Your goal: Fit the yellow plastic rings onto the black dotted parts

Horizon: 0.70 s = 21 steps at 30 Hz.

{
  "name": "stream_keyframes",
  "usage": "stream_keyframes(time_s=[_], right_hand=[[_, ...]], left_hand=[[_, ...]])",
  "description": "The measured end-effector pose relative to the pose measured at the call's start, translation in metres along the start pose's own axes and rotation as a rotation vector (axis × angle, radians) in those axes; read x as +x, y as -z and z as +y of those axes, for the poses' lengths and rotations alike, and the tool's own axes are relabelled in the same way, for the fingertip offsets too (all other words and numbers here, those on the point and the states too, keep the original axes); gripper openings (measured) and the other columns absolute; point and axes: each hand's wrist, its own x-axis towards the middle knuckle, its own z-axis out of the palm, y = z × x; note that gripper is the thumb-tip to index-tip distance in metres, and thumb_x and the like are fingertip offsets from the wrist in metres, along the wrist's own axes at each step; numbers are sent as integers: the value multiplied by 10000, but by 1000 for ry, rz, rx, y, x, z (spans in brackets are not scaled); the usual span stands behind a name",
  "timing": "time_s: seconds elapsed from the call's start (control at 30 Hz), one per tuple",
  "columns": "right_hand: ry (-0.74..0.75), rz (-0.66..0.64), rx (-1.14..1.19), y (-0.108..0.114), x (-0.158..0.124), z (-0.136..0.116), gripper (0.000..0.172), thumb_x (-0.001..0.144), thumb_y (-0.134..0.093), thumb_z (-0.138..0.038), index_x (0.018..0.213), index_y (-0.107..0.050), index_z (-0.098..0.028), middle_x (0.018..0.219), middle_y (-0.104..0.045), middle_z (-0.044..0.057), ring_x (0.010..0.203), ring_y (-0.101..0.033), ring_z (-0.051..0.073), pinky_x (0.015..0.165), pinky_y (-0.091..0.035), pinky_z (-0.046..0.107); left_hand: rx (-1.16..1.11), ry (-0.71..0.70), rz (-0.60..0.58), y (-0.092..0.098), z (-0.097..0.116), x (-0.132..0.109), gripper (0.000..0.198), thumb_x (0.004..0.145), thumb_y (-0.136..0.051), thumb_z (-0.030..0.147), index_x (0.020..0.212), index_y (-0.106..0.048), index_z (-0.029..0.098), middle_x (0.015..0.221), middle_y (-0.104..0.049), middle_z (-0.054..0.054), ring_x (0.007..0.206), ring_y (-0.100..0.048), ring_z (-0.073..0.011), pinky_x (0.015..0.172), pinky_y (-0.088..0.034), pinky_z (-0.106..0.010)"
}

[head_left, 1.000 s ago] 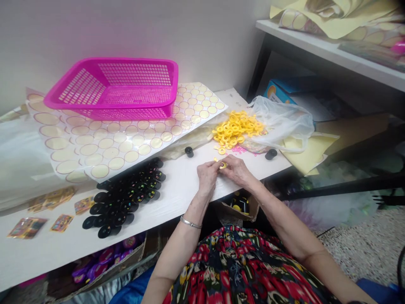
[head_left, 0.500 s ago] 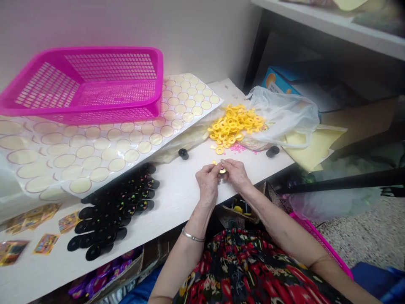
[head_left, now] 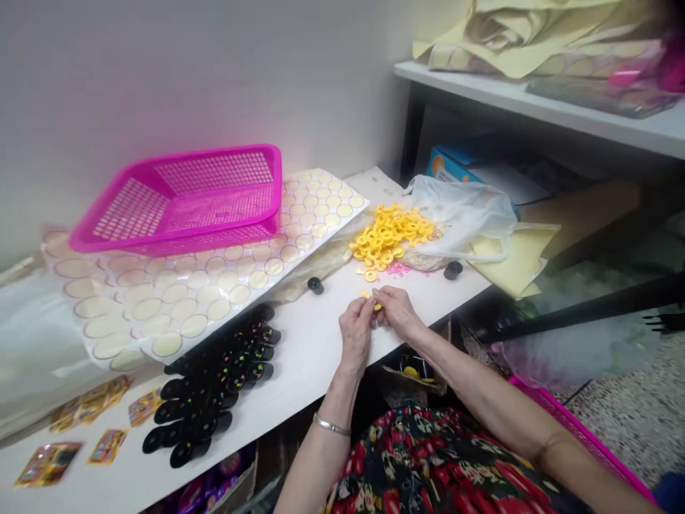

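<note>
Moved: both hands keep their place since the earlier frame; only the view has tipped up, showing more of the shelf (head_left: 535,111).
Grip: left hand (head_left: 357,328) and right hand (head_left: 396,313) pinch one yellow ring (head_left: 377,306) between their fingertips.
Ring's place: just above the front edge of the white surface (head_left: 305,343), near the ring pile (head_left: 390,232).
Room: pale wall behind.
Counts: one pink basket (head_left: 182,203), two stray black spools (head_left: 315,285); the spool cluster (head_left: 214,378) is too crowded to count.

Bare table (head_left: 305,335) open between my left hand (head_left: 357,330) and the black discs (head_left: 219,378), ring pile (head_left: 389,232) close ahead of my right hand (head_left: 394,312), one spool (head_left: 315,285) ahead-left, another (head_left: 453,269) ahead-right beside the bag (head_left: 465,214), sticker sheet (head_left: 214,285) and basket (head_left: 182,200) filling the far left.
</note>
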Motion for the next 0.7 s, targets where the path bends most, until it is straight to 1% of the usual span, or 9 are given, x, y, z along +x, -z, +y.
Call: stream_keyframes(time_s=[0.1, 0.17, 0.23, 0.3, 0.4, 0.47, 0.57, 0.63, 0.7], right_hand=[[13, -16, 113, 0, -14, -2, 296, 685, -609, -441, 608, -485, -183, 394, -437, -67, 314, -372, 68, 302, -264, 195], [24, -51, 221, 4, -27, -3, 313, 667, -638, -456, 630, -487, -184, 473, -496, -53, 364, -417, 73, 337, -325, 206], [12, -101, 296, 11, -39, -4, 328, 673, -638, -485, 687, -510, -183, 563, -555, -34, 409, -467, 85, 371, -375, 220], [-12, -93, 307, 21, -49, -2, 346, 691, -623, -512, 730, -527, -182, 584, -567, -30, 406, -470, 88, 360, -366, 218], [-51, -41, 279, 37, -54, 5, 378, 702, -621, -532, 689, -538, -164, 515, -525, -36, 390, -434, 75, 343, -320, 196], [-112, -142, 308, 49, -55, 9, 403, 693, -630, -546, 686, -556, -151, 534, -542, -23, 440, -467, 80, 383, -364, 194], [-217, -435, 374, 65, -57, 11, 430, 647, -678, -543, 769, -599, -138, 664, -611, 11, 566, -552, 109, 480, -456, 218], [-241, -584, 373, 74, -59, 10, 452, 611, -718, -512, 816, -619, -121, 725, -625, 23, 617, -570, 115, 520, -474, 222], [-249, -685, 330, 81, -61, 8, 445, 589, -752, -437, 852, -634, -98, 750, -625, 25, 632, -567, 106, 535, -464, 208]], left_hand=[[66, -116, -51, 4, 0, -8, 351, 598, -741, 358, 877, -665, 159, 750, -569, 14, 599, -470, -65, 580, -400, -199], [91, -173, -69, 5, 2, -14, 414, 540, -782, 324, 907, -662, 172, 781, -567, 11, 630, -483, -79, 607, -415, -214], [110, -236, -107, 5, 7, -20, 414, 522, -794, 307, 894, -668, 174, 799, -569, -1, 681, -504, -104, 637, -427, -235], [158, -297, -191, 5, 14, -27, 383, 527, -797, 295, 873, -680, 180, 813, -580, -16, 750, -516, -135, 687, -434, -262], [243, -382, -365, 5, 25, -39, 380, 531, -804, 283, 887, -695, 205, 853, -601, -40, 868, -507, -179, 808, -423, -320], [273, -406, -452, 5, 30, -45, 392, 535, -805, 279, 907, -699, 220, 881, -591, -50, 922, -492, -196, 862, -408, -346], [293, -362, -531, 4, 32, -51, 394, 527, -807, 264, 906, -704, 224, 888, -558, -52, 957, -474, -206, 876, -407, -359], [313, -320, -558, 3, 32, -55, 399, 503, -815, 250, 886, -709, 216, 903, -544, -55, 1000, -461, -220, 895, -401, -370], [346, -286, -582, 1, 32, -57, 391, 493, -816, 243, 868, -713, 206, 942, -539, -65, 1059, -443, -240, 924, -387, -387]])
